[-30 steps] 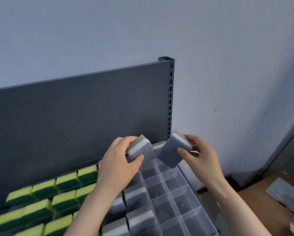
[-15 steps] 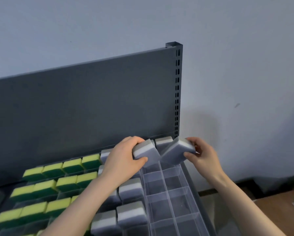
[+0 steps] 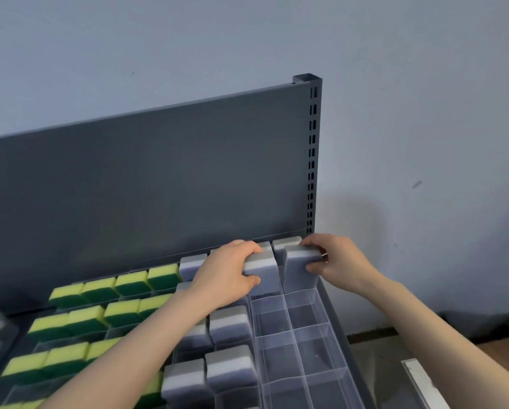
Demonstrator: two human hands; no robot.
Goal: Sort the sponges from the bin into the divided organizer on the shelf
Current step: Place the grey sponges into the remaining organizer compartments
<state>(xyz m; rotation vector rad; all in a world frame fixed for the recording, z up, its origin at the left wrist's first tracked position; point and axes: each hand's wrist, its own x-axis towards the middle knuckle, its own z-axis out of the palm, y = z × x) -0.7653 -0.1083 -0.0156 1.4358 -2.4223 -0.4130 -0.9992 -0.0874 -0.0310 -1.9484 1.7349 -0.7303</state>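
A clear divided organizer (image 3: 306, 343) lies on the grey shelf. My left hand (image 3: 226, 273) grips a grey and white sponge (image 3: 262, 271) standing in a cell of the second row from the back. Just to its right, my right hand (image 3: 335, 261) grips a second grey and white sponge (image 3: 299, 273) standing upright in the neighbouring cell. More grey sponges (image 3: 229, 370) fill cells nearer to me, and others (image 3: 285, 242) stand in the back row. Yellow and green sponges (image 3: 120, 293) fill the organizer's left part.
The shelf's dark back panel (image 3: 144, 187) rises right behind the organizer, with a slotted upright post (image 3: 312, 157) at its right end. Several clear cells (image 3: 315, 355) on the right hold nothing. A wall stands behind; a brown surface (image 3: 506, 358) lies at lower right.
Both hands have come down and forward, and the two tilted grey sponges now stand upright in adjacent cells. The view has shifted slightly downward.
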